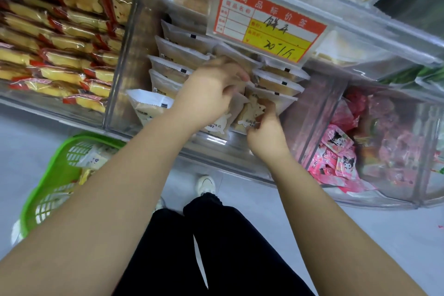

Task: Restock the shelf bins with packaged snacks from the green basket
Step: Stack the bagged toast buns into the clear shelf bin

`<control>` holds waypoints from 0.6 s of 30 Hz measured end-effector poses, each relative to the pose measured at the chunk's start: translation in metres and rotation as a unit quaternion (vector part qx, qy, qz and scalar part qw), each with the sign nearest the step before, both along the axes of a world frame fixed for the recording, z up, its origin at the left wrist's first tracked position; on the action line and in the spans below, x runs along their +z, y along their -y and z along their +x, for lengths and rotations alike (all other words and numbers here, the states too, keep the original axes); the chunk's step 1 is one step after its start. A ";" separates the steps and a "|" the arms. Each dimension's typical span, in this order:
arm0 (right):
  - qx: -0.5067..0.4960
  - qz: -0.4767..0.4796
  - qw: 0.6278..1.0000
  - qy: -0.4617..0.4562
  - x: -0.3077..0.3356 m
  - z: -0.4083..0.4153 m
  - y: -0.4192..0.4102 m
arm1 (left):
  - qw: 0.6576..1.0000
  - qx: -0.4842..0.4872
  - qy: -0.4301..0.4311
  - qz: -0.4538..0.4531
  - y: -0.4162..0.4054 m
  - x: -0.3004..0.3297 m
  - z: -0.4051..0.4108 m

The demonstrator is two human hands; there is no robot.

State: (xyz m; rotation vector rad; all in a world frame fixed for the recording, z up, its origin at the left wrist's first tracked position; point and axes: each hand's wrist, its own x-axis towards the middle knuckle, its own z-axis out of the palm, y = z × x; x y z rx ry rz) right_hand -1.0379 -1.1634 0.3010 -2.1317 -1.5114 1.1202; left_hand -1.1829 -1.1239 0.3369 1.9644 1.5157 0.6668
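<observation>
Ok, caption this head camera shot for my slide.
Both hands, left hand and right hand, tuck frosted snack packs into the middle clear bin.

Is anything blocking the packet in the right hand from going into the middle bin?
Nothing visible does. The right hand already holds the toast packet inside the middle bin, among other packets; the left hand works beside it.

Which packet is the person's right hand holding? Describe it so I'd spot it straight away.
Find the red and yellow price tag; below it is the clear middle bin of pale bread packets. At the bin's front edge, the right hand pinches a frosted packet standing upright. Unlike the flat stacked packets behind, it shows a cream cartoon print.
</observation>
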 end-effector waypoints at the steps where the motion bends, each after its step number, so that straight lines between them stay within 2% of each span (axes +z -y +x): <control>1: -0.023 0.006 1.000 -0.017 0.004 -0.001 0.002 | 0.999 0.033 0.027 0.007 0.009 0.005 -0.009; 3: -0.048 0.063 0.996 -0.038 0.015 -0.008 0.008 | 0.990 0.088 0.107 0.008 0.035 0.011 -0.032; 5: -0.031 0.141 0.986 -0.088 0.033 -0.029 0.016 | 0.966 0.174 0.193 0.012 0.065 0.011 -0.060; 7: 0.044 0.169 0.968 -0.179 0.050 -0.063 0.030 | 0.924 0.283 0.255 0.031 0.099 0.003 -0.091; 10: 0.220 0.109 0.934 -0.260 0.055 -0.128 0.058 | 0.849 0.447 0.279 0.037 0.155 -0.021 -0.139; 12: 0.337 0.047 0.908 -0.244 0.038 -0.169 0.079 | 0.799 0.538 0.270 0.004 0.195 -0.046 -0.167; 14: 0.427 -0.032 0.885 -0.185 0.007 -0.203 0.097 | 0.759 0.600 0.249 -0.037 0.236 -0.076 -0.189; 18: 0.514 -0.142 0.842 -0.078 -0.080 -0.252 0.125 | 0.719 0.651 0.194 -0.148 0.310 -0.145 -0.217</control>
